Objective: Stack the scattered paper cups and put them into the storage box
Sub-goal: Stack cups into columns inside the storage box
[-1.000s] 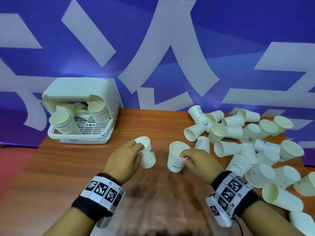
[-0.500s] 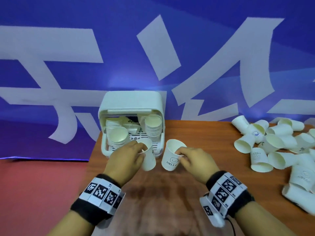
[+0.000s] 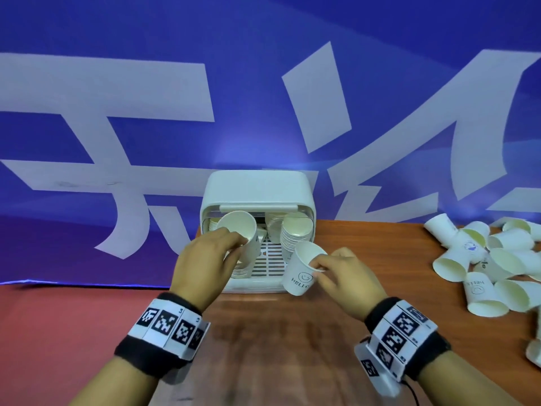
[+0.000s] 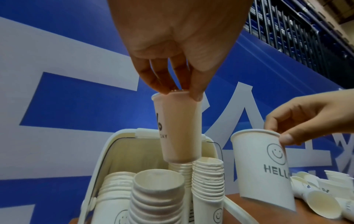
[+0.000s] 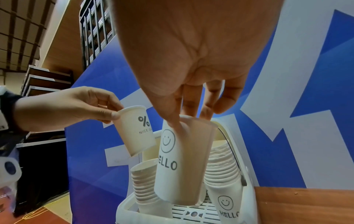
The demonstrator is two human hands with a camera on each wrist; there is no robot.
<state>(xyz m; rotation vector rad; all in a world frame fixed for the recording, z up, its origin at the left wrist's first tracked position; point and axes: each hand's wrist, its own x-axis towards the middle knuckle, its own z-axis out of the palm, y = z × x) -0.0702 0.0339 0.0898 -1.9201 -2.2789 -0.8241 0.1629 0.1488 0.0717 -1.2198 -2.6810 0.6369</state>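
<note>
My left hand (image 3: pixel 209 256) pinches the rim of a white paper cup (image 3: pixel 243 238) printed "% NICE DAY" (image 5: pixel 137 131), held over the left side of the white storage box (image 3: pixel 257 190). My right hand (image 3: pixel 336 273) pinches the rim of a "HELLO" smiley cup (image 3: pixel 301 271) just in front of the box's right side (image 4: pixel 262 168). Inside the box stand several stacks of nested cups (image 4: pixel 157 195); one stack (image 3: pixel 295 234) leans at the right. Loose cups (image 3: pixel 483 259) lie scattered on the wooden table (image 3: pixel 292 347) at the far right.
The box sits at the table's back left corner, against a blue banner wall (image 3: pixel 263 83) with white shapes. Red floor (image 3: pixel 58 332) lies beyond the table's left edge. Bare wood runs between the box and the cup pile.
Both hands have carried their cups left from the pile to the box. The left cup has risen and tilted over the box's left side. The right cup has come up to the box front.
</note>
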